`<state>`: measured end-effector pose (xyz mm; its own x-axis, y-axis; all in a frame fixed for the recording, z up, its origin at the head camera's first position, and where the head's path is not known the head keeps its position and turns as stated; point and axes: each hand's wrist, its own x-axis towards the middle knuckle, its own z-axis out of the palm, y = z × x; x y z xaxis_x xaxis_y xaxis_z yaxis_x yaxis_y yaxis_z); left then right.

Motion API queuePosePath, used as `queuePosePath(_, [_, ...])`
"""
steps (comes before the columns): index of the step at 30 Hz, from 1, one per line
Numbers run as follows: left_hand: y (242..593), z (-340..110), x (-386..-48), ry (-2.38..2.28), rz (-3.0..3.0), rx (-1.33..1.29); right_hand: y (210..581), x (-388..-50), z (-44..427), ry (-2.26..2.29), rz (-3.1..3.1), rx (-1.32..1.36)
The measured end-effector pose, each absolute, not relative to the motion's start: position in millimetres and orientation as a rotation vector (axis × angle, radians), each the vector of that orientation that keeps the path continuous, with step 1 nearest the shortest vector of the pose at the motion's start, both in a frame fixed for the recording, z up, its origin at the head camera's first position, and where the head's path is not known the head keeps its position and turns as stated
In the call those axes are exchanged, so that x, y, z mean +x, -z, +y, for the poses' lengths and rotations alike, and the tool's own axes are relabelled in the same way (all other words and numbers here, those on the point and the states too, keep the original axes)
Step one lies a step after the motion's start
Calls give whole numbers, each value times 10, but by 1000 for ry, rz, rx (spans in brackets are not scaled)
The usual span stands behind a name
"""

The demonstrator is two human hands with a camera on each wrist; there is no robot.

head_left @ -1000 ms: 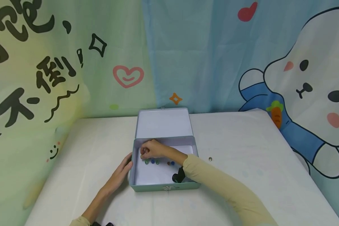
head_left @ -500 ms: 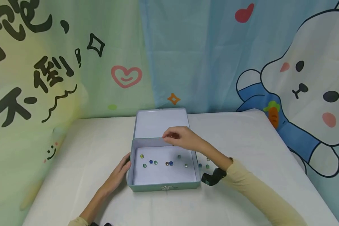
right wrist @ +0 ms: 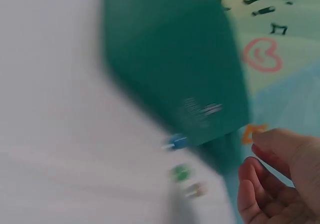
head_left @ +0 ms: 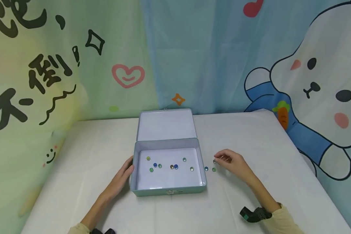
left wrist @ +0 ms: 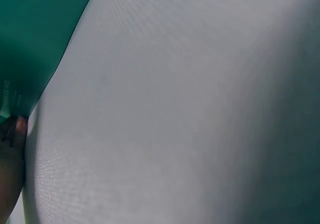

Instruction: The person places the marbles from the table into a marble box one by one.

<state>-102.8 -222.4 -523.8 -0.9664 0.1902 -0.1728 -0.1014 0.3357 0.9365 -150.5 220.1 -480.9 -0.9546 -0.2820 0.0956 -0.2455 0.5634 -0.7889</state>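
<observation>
A green tin box (head_left: 169, 192) stands with its lid (head_left: 166, 125) raised at the back. Several glass marbles lie inside, among them a yellow-green marble (head_left: 148, 158) and a blue marble (head_left: 176, 166). My left hand (head_left: 121, 175) rests against the box's left side, its fingers touching the green wall in the left wrist view. Right of the box, my right hand (head_left: 232, 162) hovers over the table, thumb and fingers apart with nothing seen between them. Just by its fingertips is a brownish marble (head_left: 214, 161). A blue marble (head_left: 206, 168) and a green marble (head_left: 214, 169) lie nearby.
White cloth (head_left: 245, 136) covers the table. Behind it hangs a printed curtain (head_left: 187, 65) with a rabbit figure on the right. A black wrist camera (head_left: 254, 214) sits on my right wrist, low over the cloth.
My right hand has moved from inside the box, up over its back right, to the marbles on the table at right. Marbles its arm covered now show. My left hand stays at the box.
</observation>
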Motion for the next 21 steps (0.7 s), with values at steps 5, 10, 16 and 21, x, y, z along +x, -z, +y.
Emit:
queuePosePath(5, [5227,-2225,-1043,-1687,2335,93,5167,-1308,2260,1425,2747,-498])
queuePosePath(10, [5227,-2222,-1053,-1693,2338,91,5244,-1320,2209,1384,2794,-518])
queuePosePath(16, [5251,-2229,-1046,-1677,2340,99,5248,-1350,2148,1270,2847,-495])
queuePosePath(21, [5253,-2236,-1045,-1680,2343,102,5234,-1357,2138,1250,2841,-464])
